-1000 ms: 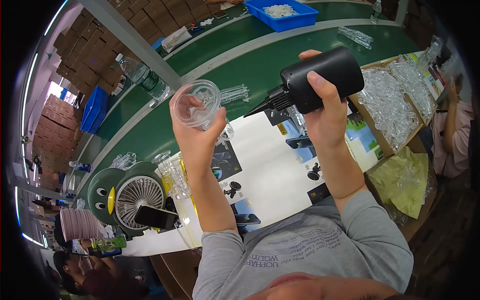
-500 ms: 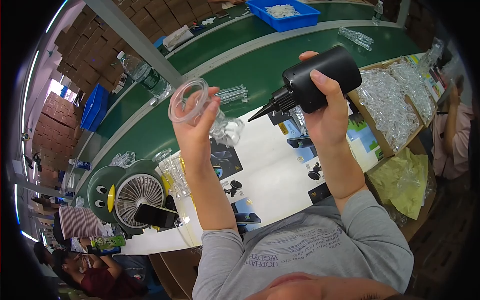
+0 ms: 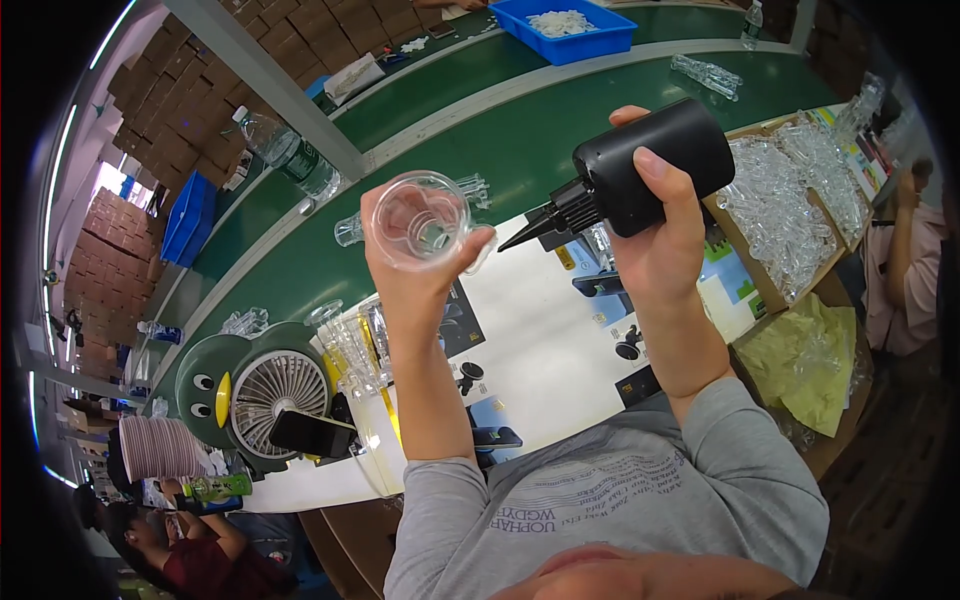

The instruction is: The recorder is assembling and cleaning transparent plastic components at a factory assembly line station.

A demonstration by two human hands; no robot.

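My left hand (image 3: 408, 290) is closed round a clear plastic cup-shaped piece (image 3: 425, 185), its wide round mouth facing me. Its lower part is hidden behind the rim and my fingers. In my right hand (image 3: 665, 235) lies a black squeeze bottle (image 3: 700, 150), tilted, with a pointed black nozzle directed left and down. The nozzle tip is close to the cup piece's right side; whether they touch, I cannot tell. Behind my left hand, clear plastic parts (image 3: 348, 231) lie on the green surface (image 3: 520, 150).
A carton of clear plastic pieces (image 3: 775, 205) stands at right, above crumpled yellow wrapping (image 3: 800, 370). At left are a fan (image 3: 280, 390), a phone (image 3: 310, 433) and more clear parts (image 3: 360, 350). A printed white sheet (image 3: 540, 330) lies before me. A blue tray (image 3: 590, 45) sits at the far side.
My left hand has shifted right and turned the cup piece, so its mouth now faces me beside the nozzle. My right hand with the bottle has moved slightly right.
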